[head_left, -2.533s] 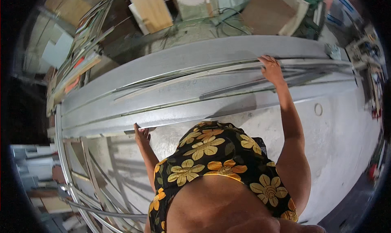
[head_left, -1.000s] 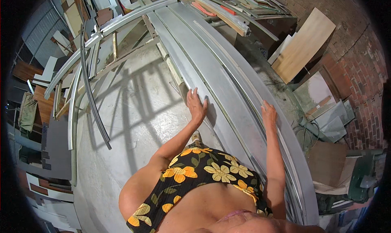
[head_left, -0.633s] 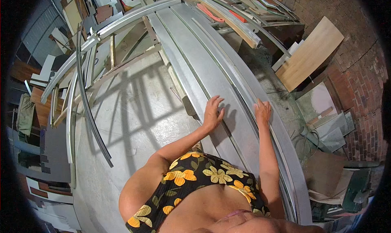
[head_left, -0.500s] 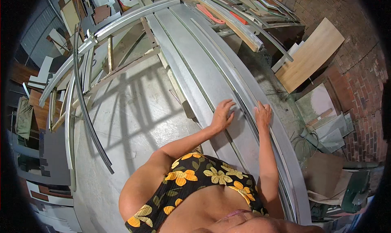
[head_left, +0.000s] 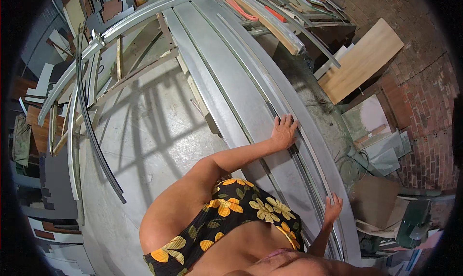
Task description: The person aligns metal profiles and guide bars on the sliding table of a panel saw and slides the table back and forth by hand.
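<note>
From where I stand, the long pale strip (head_left: 271, 79) lies lengthwise on the right side of the grey bench top (head_left: 229, 73), its far end showing plainly, short of the bench's far edge. The left hand (head_left: 284, 132) is palm down with its fingers spread over the strips; the right hand (head_left: 333, 208), nearer and further right, has its fingers bent beside the pale one, and I can't tell whether it pinches anything. I'd judge the strip light for its length, stiff when short but whippy along a long run, and a bit slick if it's metal. Two well-separated holds on its edges would suit it best. The dark strips (head_left: 303, 167) alongside bunch so closely that I can't count them. The right forearm and torso hide the near ends, and the left palm's underside is out of sight.
</note>
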A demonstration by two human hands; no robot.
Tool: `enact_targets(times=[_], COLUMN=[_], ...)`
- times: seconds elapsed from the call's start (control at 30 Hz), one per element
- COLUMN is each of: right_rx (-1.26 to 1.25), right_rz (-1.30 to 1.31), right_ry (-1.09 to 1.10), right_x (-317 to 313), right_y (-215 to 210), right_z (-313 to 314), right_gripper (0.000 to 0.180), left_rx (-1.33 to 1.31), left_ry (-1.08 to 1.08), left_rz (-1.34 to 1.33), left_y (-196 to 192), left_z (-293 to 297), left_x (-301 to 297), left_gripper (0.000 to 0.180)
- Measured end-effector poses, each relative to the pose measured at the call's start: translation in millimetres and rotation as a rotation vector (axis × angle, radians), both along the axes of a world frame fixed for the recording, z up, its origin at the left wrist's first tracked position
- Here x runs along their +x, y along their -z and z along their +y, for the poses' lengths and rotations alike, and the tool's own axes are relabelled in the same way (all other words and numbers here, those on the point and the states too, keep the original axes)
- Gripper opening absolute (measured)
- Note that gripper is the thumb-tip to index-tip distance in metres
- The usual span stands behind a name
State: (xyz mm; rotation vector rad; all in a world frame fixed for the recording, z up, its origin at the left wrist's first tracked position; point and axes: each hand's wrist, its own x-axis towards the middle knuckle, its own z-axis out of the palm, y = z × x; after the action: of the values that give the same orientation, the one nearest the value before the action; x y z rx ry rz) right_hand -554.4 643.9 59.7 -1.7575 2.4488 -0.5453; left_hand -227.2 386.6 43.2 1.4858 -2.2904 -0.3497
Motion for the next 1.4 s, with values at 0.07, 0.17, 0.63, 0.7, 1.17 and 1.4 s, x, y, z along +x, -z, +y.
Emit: enact_targets(times=[0.07, 0.17, 0.63, 0.7, 1.17, 1.4], right_rx=[-0.050, -0.146, -0.281, -0.279, -0.183, -0.210], right_rz=[0.001, 0.003, -0.030, -0.005, -0.142, -0.104], right_ry=[-0.005, -0.032, -0.209, -0.174, -0.360, -0.253], right_x=[-20, -37, 40, 61, 15, -23], right_y=[7, 18, 30, 28, 15, 25], right_z=[27, 47, -83, -107, -50, -2], right_gripper=[0.033, 0.031, 0.031, 0.032, 0.042, 0.036], left_rx=[0.071, 0.134, 0.025, 0.030, 0.120, 0.132], left_ry=[-0.026, -0.036, -0.018, -0.020, -0.031, -0.032], left_rz=[-0.001, -0.042, -0.082, -0.082, -0.065, -0.126], left_y=[8, -2, -8, -10, 4, 4], left_z=[8, 17, 41, 37, 7, -19], left_x=[-8, -25, -67, -70, -52, -47], left_gripper=[0.073, 0.076, 0.079, 0.078, 0.078, 0.078])
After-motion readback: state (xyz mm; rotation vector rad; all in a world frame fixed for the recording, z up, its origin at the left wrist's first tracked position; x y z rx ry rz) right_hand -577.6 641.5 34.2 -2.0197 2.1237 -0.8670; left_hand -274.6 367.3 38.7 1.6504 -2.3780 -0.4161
